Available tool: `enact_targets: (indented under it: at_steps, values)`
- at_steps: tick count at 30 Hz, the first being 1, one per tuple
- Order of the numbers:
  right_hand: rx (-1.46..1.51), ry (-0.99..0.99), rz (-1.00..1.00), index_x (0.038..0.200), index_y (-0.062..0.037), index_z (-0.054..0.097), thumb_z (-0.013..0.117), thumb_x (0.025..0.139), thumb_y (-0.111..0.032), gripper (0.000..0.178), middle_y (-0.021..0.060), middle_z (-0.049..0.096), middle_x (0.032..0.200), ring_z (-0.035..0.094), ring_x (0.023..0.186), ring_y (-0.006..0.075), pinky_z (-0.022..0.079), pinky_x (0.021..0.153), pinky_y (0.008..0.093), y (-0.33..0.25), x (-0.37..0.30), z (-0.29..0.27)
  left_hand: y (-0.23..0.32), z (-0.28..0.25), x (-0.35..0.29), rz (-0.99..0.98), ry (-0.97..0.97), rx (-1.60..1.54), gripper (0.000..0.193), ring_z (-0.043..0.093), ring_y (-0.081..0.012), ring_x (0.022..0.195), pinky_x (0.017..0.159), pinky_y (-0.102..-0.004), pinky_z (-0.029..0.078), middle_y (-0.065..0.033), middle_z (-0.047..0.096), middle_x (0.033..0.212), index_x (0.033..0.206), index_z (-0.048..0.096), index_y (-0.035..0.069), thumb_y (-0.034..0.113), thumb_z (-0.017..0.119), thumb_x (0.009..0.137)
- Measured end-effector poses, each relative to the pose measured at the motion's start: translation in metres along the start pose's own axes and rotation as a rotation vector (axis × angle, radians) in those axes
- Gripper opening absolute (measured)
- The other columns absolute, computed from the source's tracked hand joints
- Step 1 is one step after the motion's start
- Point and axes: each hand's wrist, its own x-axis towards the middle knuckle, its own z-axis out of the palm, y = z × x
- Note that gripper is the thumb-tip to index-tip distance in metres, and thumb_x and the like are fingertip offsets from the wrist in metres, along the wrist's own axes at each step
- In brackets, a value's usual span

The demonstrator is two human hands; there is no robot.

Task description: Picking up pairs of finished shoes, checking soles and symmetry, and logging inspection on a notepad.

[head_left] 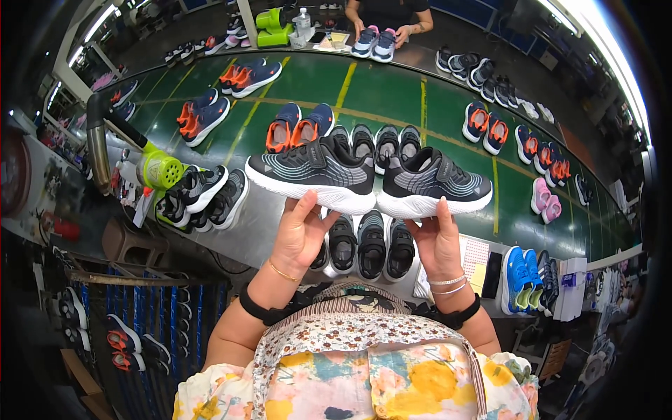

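My left hand (302, 227) grips a black and grey sneaker (318, 168) with a white sole, its toe pointing left. A matching sneaker (437, 182) is in my right hand (437, 238), toe to the right. Both are held up side-on, heels close together, thumbs pressed on the sole edges and the other fingers partly hidden underneath. Below them, between my wrists, stand several similar black sneakers (372, 245) on the metal bench. Behind the held pair, more black and grey sneakers (387, 143) are lined up, partly covered.
A green belt (392, 87) with yellow lines carries navy and orange sneakers (203, 119) and a pink pair (544, 199). A lime-green blower nozzle (162, 170) stands left beside more sneakers (227, 199). Blue sneakers (518, 280) sit right, near a phone (493, 274). Across the belt, another person handles shoes (374, 43).
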Motion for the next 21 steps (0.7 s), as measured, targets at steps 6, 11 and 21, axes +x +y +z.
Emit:
enact_targets:
  at_steps: [6,11,21]
  values:
    - [-0.004,0.018,-0.031,0.096,-0.0098,0.058,0.055,0.087,-0.035,0.026,0.0049,0.063,0.097,0.058,0.094,0.0177,0.046,0.082,0.0362,0.003,-0.001,0.004,0.001,0.001,-0.001,0.03,-0.008,0.023,0.021,0.051,-0.0187,0.104,0.09,-0.0457,0.042,-0.0026,0.056,0.107,0.106,0.053,0.013,0.016,0.058,0.086]
    - [-0.024,0.022,-0.064,0.097,-0.0096,0.057,0.055,0.088,-0.033,0.026,0.0055,0.063,0.096,0.058,0.093,0.0182,0.046,0.081,0.0358,0.003,-0.003,0.006,0.004,0.009,-0.003,0.06,-0.004,0.081,0.025,0.051,-0.0199,0.105,0.092,-0.045,0.042,-0.0034,0.056,0.107,0.11,0.051,0.012,0.015,0.057,0.086]
    - [-0.012,0.024,-0.089,0.097,-0.0094,0.055,0.056,0.088,-0.03,0.022,0.005,0.062,0.095,0.059,0.093,0.0187,0.047,0.081,0.0366,0.005,-0.005,0.011,0.008,0.004,-0.001,0.073,-0.006,0.092,0.027,0.054,-0.0196,0.102,0.088,-0.0405,0.047,-0.0031,0.056,0.108,0.113,0.05,0.013,0.013,0.056,0.087]
